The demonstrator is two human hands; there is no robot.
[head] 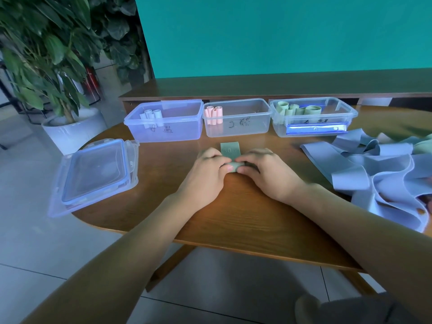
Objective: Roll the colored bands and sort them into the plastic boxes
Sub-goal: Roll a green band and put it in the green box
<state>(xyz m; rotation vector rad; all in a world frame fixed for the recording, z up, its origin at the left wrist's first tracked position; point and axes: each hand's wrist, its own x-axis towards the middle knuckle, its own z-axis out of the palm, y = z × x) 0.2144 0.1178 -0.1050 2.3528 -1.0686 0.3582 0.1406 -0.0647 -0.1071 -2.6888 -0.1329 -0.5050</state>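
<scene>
Green band (230, 149) mid-roll on table (245, 211), in front of middle box (236, 118); rolled end pinched between left hand (207, 170) and right hand (264, 170), flat tail left unrolled. Rolls already sorted: white in left box (163, 119), pink in middle box, green in right box (313, 116). Heap of loose bands (378, 174) left unrolled at right. Roll largely hidden by fingers; heap cut off by frame edge; box labels illegible.

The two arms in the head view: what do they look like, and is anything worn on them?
Both forearms are bare up to the frame's edge: no sleeves, watch or bracelet visible. The left hand and right hand wear no gloves, and no rings show. Fingernails look short and unpainted.
</scene>
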